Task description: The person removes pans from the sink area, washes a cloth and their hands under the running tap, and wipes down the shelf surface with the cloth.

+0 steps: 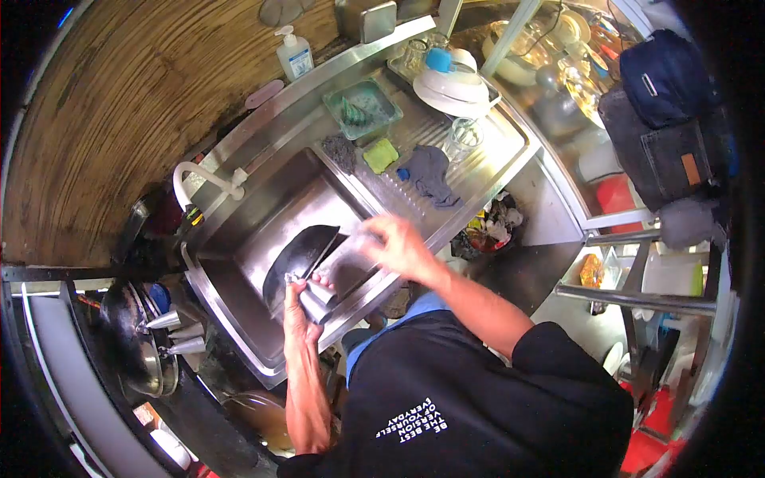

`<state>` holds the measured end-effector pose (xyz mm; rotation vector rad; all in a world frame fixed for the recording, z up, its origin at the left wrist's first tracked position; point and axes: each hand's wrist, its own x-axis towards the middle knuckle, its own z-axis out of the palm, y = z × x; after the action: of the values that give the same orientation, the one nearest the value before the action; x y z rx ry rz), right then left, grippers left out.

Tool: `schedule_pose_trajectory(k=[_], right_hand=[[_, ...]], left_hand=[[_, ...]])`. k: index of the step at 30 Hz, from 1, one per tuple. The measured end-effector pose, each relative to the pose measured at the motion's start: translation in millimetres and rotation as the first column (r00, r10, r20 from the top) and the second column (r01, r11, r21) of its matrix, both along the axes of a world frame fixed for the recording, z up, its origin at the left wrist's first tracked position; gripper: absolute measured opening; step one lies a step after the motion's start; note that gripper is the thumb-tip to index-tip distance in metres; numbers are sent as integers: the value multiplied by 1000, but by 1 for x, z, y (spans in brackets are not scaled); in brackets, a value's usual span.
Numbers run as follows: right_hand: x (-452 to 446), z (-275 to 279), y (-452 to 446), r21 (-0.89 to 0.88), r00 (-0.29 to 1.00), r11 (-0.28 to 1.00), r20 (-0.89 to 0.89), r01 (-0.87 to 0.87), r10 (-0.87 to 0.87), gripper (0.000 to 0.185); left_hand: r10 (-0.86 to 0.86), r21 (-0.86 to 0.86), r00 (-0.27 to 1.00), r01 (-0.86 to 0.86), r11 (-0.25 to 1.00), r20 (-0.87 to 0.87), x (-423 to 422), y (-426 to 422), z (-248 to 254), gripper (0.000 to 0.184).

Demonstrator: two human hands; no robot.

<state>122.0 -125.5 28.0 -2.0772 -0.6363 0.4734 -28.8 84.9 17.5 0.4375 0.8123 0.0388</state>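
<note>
A dark wok point(299, 253) is tilted on its side over the steel sink basin point(231, 275). My left hand point(299, 307) is closed around its hollow metal handle point(319, 296), with the fingertips showing over the top. A second dark edge lies beside the wok's rim, and I cannot tell whether it is another pan. My right hand point(386, 245) is raised just right of the wok, apart from the handle. Its fingers look bent but are smeared by motion, so whether they hold anything is unclear.
A white faucet point(209, 177) arches over the sink's left side. On the drainboard are a green tub point(362, 110), a yellow-green sponge point(381, 155), a grey cloth point(430, 174), a glass point(464, 137) and white bowls point(450, 92). Woks point(143, 350) hang at left; a soap bottle point(295, 54) stands behind.
</note>
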Motion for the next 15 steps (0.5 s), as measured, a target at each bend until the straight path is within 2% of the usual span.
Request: schedule_pose_trajectory(k=[1, 3, 4, 5, 7, 8, 11, 13, 15], right_hand=[[25, -20, -19, -88, 976, 985, 174, 150, -133, 55], [70, -71, -59, -208, 819, 880, 503, 427, -278, 57], [85, -86, -74, -272, 803, 838, 524, 473, -284, 58], [95, -97, -87, -336, 789, 787, 543, 518, -287, 59], [108, -112, -108, -337, 807, 836, 558, 434, -194, 51], [113, -119, -118, -340, 812, 855, 565, 392, -147, 46], [135, -157, -151, -326, 870, 909, 488, 259, -73, 38], [144, -160, -180, -340, 843, 898, 535, 280, -61, 36], [158, -158, -210, -345, 811, 882, 581, 321, -67, 35]], left_hand=[[-40, 64, 999, 38, 997, 25, -5, 0, -4, 33], [-83, 250, 989, 112, 962, -124, -10, -10, 6, 29], [-84, 312, 989, 118, 943, -121, -12, -15, 9, 25], [-119, 402, 969, 200, 894, -218, -11, -22, 21, 30], [-217, 552, 939, 335, 763, -268, -8, -32, 33, 35], [-212, 606, 927, 364, 707, -309, -8, -41, 42, 34], [-250, 663, 897, 439, 607, -365, 2, -59, 62, 38], [-282, 713, 894, 448, 540, -349, 9, -69, 70, 42], [-306, 750, 863, 502, 431, -402, 13, -79, 72, 49]])
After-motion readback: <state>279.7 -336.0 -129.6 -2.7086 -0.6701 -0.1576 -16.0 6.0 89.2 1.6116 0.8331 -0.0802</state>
